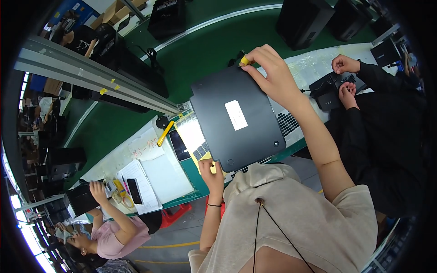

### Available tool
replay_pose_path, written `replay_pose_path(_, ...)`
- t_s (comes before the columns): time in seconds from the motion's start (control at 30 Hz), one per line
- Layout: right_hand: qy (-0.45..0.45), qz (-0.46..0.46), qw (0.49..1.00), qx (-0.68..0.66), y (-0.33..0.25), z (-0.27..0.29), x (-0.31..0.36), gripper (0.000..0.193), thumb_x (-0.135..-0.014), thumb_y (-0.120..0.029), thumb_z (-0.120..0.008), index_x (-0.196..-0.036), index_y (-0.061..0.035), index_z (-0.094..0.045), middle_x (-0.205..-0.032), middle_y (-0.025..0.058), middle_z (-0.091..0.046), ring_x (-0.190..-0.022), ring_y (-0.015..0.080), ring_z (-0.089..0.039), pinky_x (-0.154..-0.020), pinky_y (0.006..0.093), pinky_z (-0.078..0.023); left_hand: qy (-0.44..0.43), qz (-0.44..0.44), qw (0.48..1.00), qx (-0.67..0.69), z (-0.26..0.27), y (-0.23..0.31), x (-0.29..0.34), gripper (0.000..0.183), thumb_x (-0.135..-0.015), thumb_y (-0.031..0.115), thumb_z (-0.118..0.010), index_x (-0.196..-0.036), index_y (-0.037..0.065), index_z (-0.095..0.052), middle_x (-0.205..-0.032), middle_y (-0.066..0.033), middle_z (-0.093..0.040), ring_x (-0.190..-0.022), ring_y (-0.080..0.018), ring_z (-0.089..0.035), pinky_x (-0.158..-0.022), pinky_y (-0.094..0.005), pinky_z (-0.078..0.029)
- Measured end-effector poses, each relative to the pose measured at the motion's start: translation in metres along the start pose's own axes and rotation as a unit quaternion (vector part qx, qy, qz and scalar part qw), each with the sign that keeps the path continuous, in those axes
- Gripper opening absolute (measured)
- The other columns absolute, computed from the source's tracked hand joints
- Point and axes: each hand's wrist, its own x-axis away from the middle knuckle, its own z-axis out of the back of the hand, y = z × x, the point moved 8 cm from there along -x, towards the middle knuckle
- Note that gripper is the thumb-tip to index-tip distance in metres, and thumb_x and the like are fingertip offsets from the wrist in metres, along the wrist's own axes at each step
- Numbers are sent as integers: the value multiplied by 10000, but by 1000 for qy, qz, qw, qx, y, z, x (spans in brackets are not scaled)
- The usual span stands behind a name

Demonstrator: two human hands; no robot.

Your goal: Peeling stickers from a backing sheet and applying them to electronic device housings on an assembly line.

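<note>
A flat dark grey device casing (214,123) with a white label (236,115) lies before me over the bench, with small round feet near its close corners. My right hand (273,75), a yellow cover on one fingertip, is at the casing's far edge. Its thumb and finger are pinched together; what they grip is too small to tell. Touching the near left corner is my left hand (212,176), fingers closed around a small dark thing that I cannot make out. Sheets of black round pads (287,123) stick out from behind the casing's right side.
Left of the casing are a pale label sheet (189,132), a yellow cutter knife (165,133), a phone (179,144) and papers (141,182). A metal post (104,77) slants across the upper left. Co-workers sit on both sides; the right one's hands (346,75) handle a black device.
</note>
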Motion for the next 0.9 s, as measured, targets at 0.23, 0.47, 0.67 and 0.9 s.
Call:
replay_pose_path(0.23, 45, -37, 998, -35, -7, 7, 11, 114, -831, -20, -658, -930, 8, -609, -862, 114, -627, -848, 258, -597, -740, 325, -474, 90, -28, 996, 3, 29, 18, -33, 142, -816, 18, -648, -898, -16, -537, -872, -82, -444, -760, -197, -452, -676, -301, -378)
replay_pose_path(0.47, 18, -113, 992, -55, -19, 10, 21, 95, -860, -30, -619, -937, 7, -576, -891, 131, -609, -877, 298, -591, -770, 332, -462, 180, -27, 980, 86, 60, 73, -94, 114, -867, 39, -640, -904, -9, -544, -881, -48, -455, -743, -125, -440, -670, -241, -368)
replay_pose_path(0.67, -37, -84, 996, 6, -41, 5, 22, 103, -868, -17, -590, -956, 0, -538, -900, 145, -611, -918, 320, -573, -801, 377, -462, 142, -142, 974, 107, 64, 155, -153, 117, -856, 46, -669, -911, -11, -582, -867, -41, -462, -724, -123, -442, -646, -239, -371)
replay_pose_path(0.9, -41, -67, 995, 58, -43, 0, 23, 135, -861, 4, -585, -975, 9, -512, -892, 162, -609, -933, 329, -570, -792, 395, -473, 45, -202, 977, -59, 40, 194, -186, 146, -838, 66, -675, -885, -31, -578, -789, -84, -473, -705, -193, -471, -617, -294, -382)
